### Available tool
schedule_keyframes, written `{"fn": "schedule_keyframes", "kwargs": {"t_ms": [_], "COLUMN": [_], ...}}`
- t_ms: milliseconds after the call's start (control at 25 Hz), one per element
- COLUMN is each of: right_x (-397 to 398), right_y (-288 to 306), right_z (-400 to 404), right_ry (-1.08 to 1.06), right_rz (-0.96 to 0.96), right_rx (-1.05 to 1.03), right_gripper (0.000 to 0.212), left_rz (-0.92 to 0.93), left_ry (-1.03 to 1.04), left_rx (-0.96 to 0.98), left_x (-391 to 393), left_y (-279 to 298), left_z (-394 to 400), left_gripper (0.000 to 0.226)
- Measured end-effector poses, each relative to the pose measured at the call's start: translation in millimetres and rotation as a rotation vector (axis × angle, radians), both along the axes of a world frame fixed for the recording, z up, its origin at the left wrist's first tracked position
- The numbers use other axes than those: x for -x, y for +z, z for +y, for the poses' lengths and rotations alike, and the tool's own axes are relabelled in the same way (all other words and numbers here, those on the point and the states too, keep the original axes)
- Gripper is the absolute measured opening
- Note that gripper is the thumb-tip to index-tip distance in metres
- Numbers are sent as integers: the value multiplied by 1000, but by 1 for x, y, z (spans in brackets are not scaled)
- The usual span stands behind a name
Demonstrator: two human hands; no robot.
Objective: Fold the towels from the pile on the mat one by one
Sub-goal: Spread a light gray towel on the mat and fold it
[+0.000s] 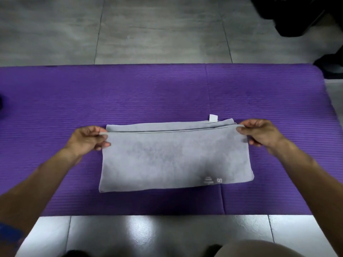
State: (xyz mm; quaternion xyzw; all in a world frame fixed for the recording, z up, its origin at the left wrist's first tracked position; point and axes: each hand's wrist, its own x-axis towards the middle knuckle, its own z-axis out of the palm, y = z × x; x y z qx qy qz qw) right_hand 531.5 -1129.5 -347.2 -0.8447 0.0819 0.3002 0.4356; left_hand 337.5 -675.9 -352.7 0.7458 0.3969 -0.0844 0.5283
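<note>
A person's two bare hands hold a grey towel [174,158] over a purple mat [55,108] spread across a grey tiled floor [148,30]. The towel lies folded into a wide rectangle near the middle of the mat, its near edge flat on the ribbed surface and its layered far edges stacked one behind another. The left hand [89,139] pinches the upper layer's far left corner, fingers [104,145] curled round the cloth edge; the right hand [259,133] pinches the far right corner the same way, thumb on top. The edge between them runs straight and taut. A small white tag [213,117] sticks out from the towel's far edge, toward the right, and pale printed markings [212,180] show near its near right corner. Dark objects [306,17] sit on the floor past the mat's far right corner; what they are cannot be told.
</note>
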Motion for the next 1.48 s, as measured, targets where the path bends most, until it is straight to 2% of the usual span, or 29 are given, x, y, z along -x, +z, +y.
{"fn": "schedule_keyframes", "kwargs": {"t_ms": [120, 280, 400, 480, 560, 640, 720, 840, 920, 1080, 1240, 1480], "right_x": [-6, -20, -30, -18, 21, 74, 108, 115, 109, 71, 49, 46], "right_y": [-16, -23, -35, -43, -47, -58, -78, -100, -97, -93, -102, -97], "right_z": [16, 26, 35, 44, 57, 69, 64, 39, 41, 59, 58, 60], "right_ry": [-142, -219, -276, -223, -25, 221, 365, 417, 412, 388, 416, 412], "right_rz": [-7, -55, -102, -303, -608, -775, -770, -699, -702, -698, -694, -628], "right_rx": [-19, -34, 5, 162, 320, 334, 479, 676, 749, 734, 752, 733], "right_gripper": [5, 23, 19, 9, 26, 39, 51, 58, 60, 62, 66, 68], "left_rz": [-16, -67, -49, -10, -49, -178, -120, 83, 113, -23, 51, 35], "left_ry": [105, 167, 181, 45, -234, -496, -566, -417, -393, -538, -401, -389], "left_rx": [1, -1, -47, -352, -671, -775, -860, -854, -897, -962, -984, -996], "left_x": [-22, -39, -41, -35, -18, 13, 45, 71, 62, 16, -9, -9], "left_y": [-9, -13, -27, -36, -44, -59, -76, -92, -88, -87, -103, -101], "left_z": [-5, 0, 9, 3, -26, -66, -88, -83, -85, -80, -57, -59], "left_gripper": [18, 26, 25, 7, 38, 53, 60, 68, 67, 62, 67, 68]}}
